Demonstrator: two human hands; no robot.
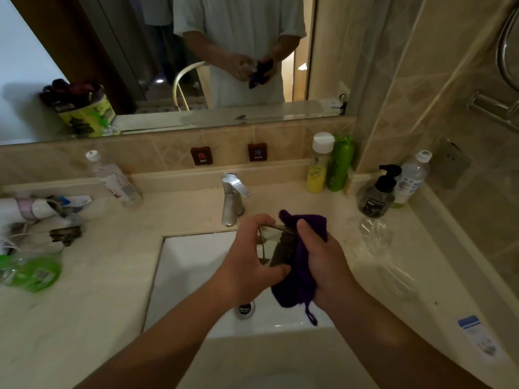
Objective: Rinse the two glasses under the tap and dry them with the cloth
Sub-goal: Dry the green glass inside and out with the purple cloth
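Note:
Over the white sink, my left hand grips a clear glass, its rim tilted toward the tap. My right hand holds a purple cloth wrapped against the right side of that glass, thumb on top. A corner of the cloth sticks up above the rim and a loop hangs below. The second clear glass stands on the counter to the right of the sink. No water runs from the tap.
Yellow and green bottles, a black pump bottle and a water bottle stand at the back right. Another water bottle, toiletries and a green packet crowd the left counter. A mirror spans the wall.

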